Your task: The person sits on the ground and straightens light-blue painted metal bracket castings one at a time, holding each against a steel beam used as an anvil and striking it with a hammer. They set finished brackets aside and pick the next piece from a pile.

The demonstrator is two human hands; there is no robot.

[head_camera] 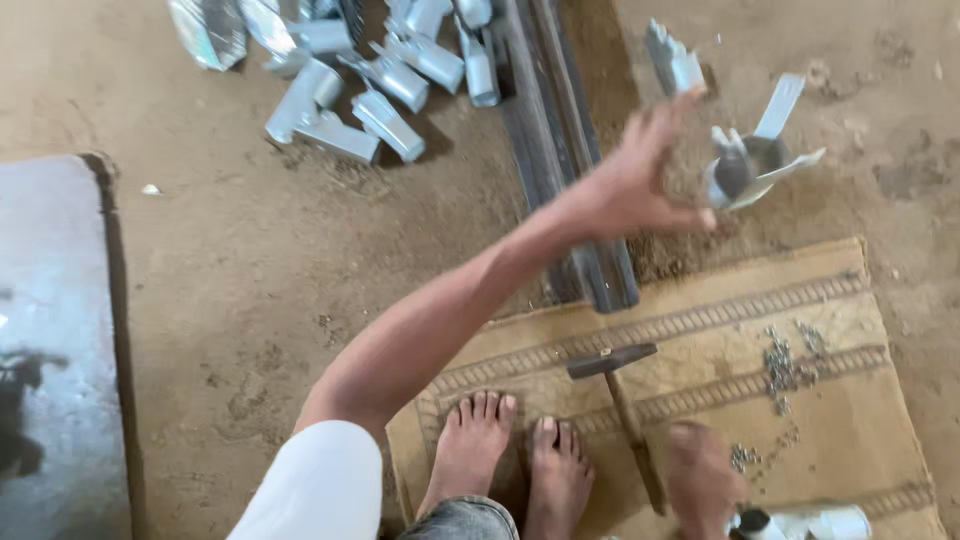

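Bare dirt floor [300, 260] fills the view, with a worn tan mat [840, 420] under the person's bare feet [515, 455] and a grey slab at the far left. Beyond the outstretched left hand [640, 175], a dark steel rail [565, 150] runs away from the mat. Further out and to the left of that hand lies a heap of folded metal pieces [370, 85]; just right of its open, spread fingers, one bent metal piece [750, 165] appears blurred, apart from the fingertips, with another lying beyond it. A hammer [625, 395] lies on the mat between the feet and the right hand [705, 480], whose grip cannot be told through the blur. Beside that hand sits a pale metal part [815, 522], and small rivets [785, 370] are scattered just beyond it. Judged from this layout, a few pieces lie on the far right, while the large heap seems left to handle.
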